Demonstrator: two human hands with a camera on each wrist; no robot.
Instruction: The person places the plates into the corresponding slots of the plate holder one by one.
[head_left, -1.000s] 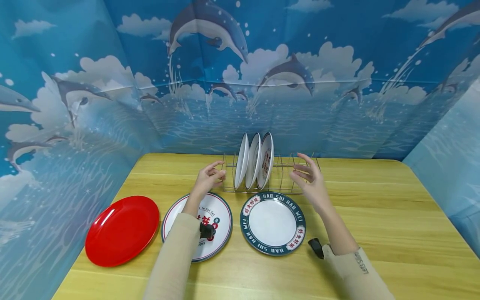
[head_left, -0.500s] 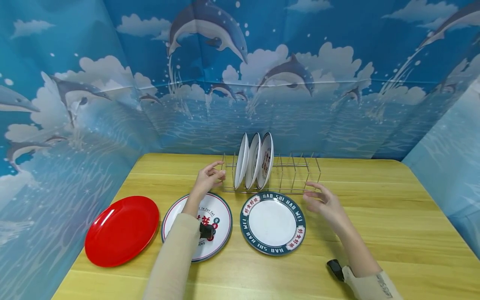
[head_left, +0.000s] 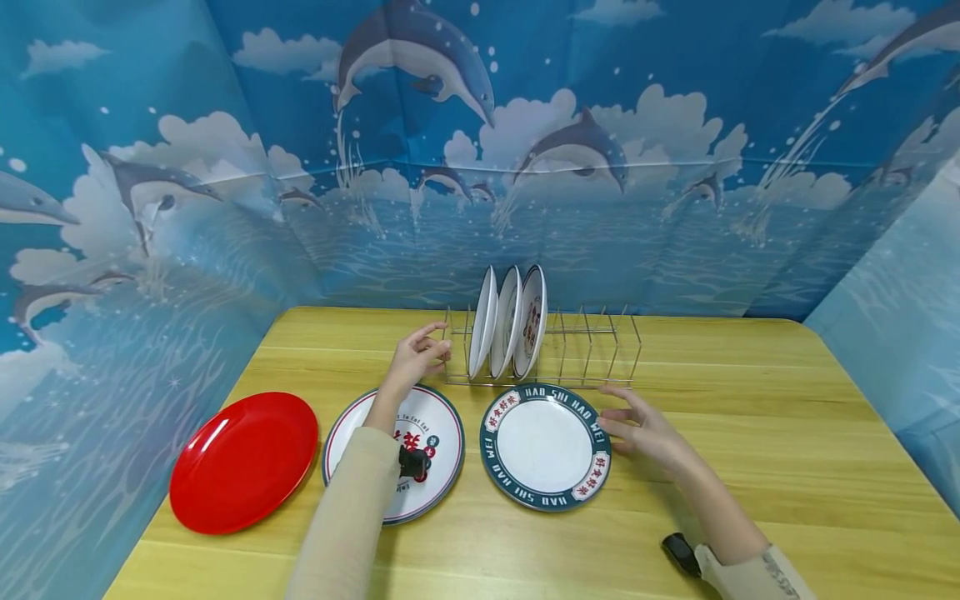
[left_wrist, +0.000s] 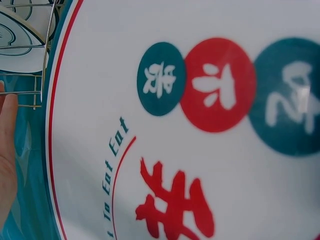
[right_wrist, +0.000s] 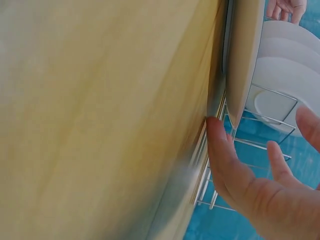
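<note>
My left hand [head_left: 411, 363] pinches the left end of the wire rack [head_left: 588, 382] between thumb and fingers. Three plates [head_left: 531, 323] stand upright in the rack's left half. At the right rim of the green-bordered plate [head_left: 543, 446] is my right hand [head_left: 651, 435], its fingers spread and slightly bent; whether they touch the rim I cannot tell. In the right wrist view the fingers of the right hand [right_wrist: 260, 185] lie close to the rim of a plate [right_wrist: 245, 55]. A white plate with red lettering [left_wrist: 100, 75] fills the left wrist view.
A red plate [head_left: 243, 462] lies at the table's left. The white plate with lettering [head_left: 442, 433] lies partly under my left forearm. Behind the table [head_left: 765, 433] hangs a cloth [head_left: 675, 233] printed with dolphins, which also covers both sides.
My right hand has left the rack's right end, moving down toward me and then left to the green-bordered plate's rim. My left hand has stayed at the rack.
</note>
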